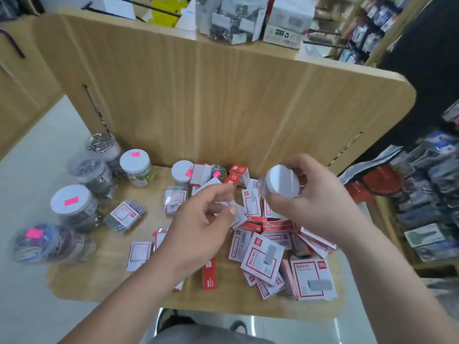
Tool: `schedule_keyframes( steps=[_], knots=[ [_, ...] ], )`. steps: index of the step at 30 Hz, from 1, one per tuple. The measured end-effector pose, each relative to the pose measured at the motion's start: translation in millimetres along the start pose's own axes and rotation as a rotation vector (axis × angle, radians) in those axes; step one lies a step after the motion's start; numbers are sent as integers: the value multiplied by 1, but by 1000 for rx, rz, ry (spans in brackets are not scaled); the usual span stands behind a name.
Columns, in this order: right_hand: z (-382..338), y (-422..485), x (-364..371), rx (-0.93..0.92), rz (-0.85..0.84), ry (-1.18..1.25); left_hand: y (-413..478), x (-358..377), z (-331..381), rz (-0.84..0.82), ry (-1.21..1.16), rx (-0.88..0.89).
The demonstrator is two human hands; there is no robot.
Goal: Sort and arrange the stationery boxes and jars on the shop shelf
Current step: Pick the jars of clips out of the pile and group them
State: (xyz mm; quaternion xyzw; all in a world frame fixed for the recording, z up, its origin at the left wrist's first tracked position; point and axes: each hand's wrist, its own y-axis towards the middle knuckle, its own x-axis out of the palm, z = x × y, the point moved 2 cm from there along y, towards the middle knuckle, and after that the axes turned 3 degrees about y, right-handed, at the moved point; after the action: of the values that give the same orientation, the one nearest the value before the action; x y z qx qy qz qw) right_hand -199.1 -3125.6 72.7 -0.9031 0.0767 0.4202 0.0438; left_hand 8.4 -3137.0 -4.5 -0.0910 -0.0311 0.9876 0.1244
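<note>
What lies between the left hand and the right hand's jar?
Head view: red-and-white cardboard boxes on the wooden shelf lie between the left hand, pinching a white box, and the white-lidded clear jar the right hand grips.

Head view: wide-angle, steep forward-down look, close over shelf (111,279); single view.

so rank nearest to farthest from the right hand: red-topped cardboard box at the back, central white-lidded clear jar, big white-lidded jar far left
Head view, from right hand:
1. red-topped cardboard box, at the back
2. central white-lidded clear jar, back middle
3. big white-lidded jar, far left edge
</note>
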Motion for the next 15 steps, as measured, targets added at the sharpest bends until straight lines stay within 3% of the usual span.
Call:
schedule_keyframes(
  steps=[5, 15],
  knots=[
    [39, 27, -42, 190, 44, -83, 10, 11, -6, 1, 20, -43],
    [67, 67, -1, 403, -297, -349, 19, 23, -14, 1, 58, -72]
  ],
)
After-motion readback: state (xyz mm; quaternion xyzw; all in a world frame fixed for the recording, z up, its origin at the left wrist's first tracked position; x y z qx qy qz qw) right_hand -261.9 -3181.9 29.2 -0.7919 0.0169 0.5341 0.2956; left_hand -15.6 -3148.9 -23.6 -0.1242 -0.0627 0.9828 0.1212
